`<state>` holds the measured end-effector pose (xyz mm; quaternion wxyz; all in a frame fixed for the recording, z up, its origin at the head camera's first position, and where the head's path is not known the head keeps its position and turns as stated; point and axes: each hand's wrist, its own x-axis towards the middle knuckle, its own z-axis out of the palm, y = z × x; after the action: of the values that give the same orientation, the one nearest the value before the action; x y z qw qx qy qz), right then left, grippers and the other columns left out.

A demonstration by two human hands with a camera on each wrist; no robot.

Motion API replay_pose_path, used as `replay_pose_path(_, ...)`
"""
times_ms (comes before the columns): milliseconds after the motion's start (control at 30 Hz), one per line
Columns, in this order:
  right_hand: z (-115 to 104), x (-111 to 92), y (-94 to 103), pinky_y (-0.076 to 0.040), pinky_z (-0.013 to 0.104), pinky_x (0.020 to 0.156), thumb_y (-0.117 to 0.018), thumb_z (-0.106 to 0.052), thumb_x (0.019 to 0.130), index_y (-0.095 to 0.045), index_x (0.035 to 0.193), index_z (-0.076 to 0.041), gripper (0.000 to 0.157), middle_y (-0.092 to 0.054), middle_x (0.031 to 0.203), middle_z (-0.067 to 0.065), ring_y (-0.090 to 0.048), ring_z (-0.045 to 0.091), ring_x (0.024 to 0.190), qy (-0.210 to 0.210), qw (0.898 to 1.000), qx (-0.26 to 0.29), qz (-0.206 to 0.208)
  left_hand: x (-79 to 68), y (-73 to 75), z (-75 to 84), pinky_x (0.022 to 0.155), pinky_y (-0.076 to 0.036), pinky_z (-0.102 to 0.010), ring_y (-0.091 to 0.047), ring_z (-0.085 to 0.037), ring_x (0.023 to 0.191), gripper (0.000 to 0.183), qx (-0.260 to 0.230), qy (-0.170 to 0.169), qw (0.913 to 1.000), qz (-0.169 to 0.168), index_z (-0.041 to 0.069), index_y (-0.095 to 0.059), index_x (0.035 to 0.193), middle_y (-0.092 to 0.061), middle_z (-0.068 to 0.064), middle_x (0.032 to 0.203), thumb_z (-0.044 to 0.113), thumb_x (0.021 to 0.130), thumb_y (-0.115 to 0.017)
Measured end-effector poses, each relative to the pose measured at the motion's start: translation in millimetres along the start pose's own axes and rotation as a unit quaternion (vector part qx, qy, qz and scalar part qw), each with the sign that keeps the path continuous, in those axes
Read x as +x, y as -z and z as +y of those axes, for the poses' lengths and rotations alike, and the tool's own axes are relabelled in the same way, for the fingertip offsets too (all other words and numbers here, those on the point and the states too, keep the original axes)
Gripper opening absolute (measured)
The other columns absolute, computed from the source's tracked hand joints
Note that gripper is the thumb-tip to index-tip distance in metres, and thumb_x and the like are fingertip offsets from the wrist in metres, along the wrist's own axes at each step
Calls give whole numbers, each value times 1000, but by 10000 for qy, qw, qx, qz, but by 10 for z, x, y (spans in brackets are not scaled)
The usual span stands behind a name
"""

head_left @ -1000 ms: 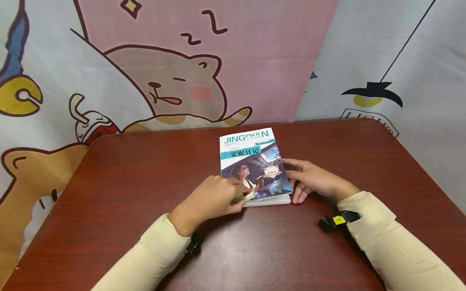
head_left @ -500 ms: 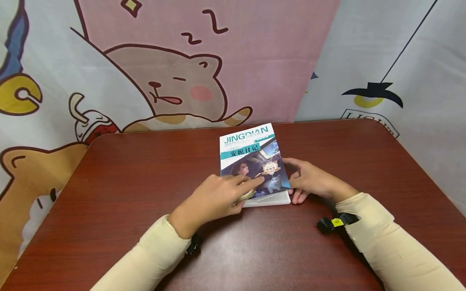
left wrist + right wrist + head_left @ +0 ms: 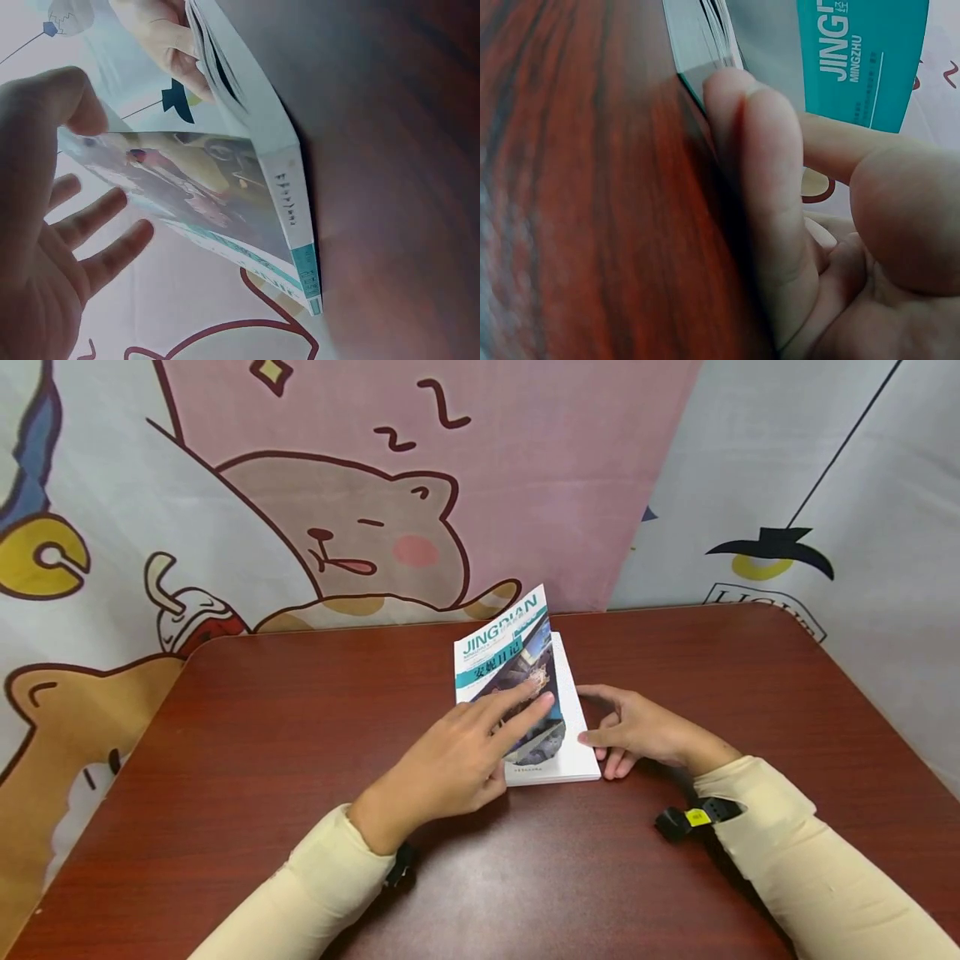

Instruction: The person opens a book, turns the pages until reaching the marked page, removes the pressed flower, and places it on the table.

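Note:
A paperback book [image 3: 573,714] lies on the brown table. Its picture cover [image 3: 495,647], with teal bands and the lettering JINGDIAN, stands half raised, baring the white page under it. Outspread fingers of my left hand [image 3: 450,764] lie over the outer face of the cover in the head view. The left wrist view shows a fingertip at the cover's edge, with the spine [image 3: 289,202] down on the table. My right hand [image 3: 645,731] holds the book's right side, thumb on the white page and fingers against the page edges [image 3: 694,37].
The dark red-brown table [image 3: 300,710] has rounded far corners. Behind it hangs a cloth [image 3: 562,485] printed with a sleeping cartoon animal. A black device [image 3: 675,822] is strapped to the right wrist, another to the left wrist [image 3: 401,862].
The cover has swung up and leftward, uncovering the white page. My left fingers have straightened and reached up across the cover. My right thumb now rests on the page; the book has stayed put.

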<state>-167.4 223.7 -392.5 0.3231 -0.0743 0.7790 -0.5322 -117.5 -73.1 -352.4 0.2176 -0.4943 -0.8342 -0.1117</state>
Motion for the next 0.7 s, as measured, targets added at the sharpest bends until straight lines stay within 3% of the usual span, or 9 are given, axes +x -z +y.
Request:
replay_pose_path(167,8,-5,2,-59,47,54,-74,-19,91,-18,159,-15,88,-62,74,13,-71,28,56,18,10000,20,18,17,63,-22,108,-45,-40,-35,-24,148,85,185,-52,9995,235,11,-32,156,-32,-14,161,10,77,-63)
replay_pose_path(333,6,-15,8,-59,47,55,-74,-20,91,-18,159,-15,89,-62,74,14,-71,29,56,11,10000,-9,16,39,179,-25,114,-37,-46,-31,-28,150,85,618,-73,9979,196,17,-37,155,-31,-9,163,13,75,-64)
replay_pose_path(500,9,-28,24,-59,48,55,-75,-21,90,-19,159,-16,89,-63,75,14,-71,30,57,24,9999,-99,75,59,263,-25,119,-28,-52,-27,-30,152,85,745,-112,9969,210,22,-40,153,-30,-7,164,11,72,-61)
replay_pose_path(700,10,-24,24,-59,48,56,-76,-22,89,-18,159,-17,91,-63,75,14,-71,30,57,-7,10000,-91,39,17,374,-5,123,-15,-59,-22,-35,153,89,986,-142,9948,203,27,-40,153,-27,-7,165,11,71,-69)
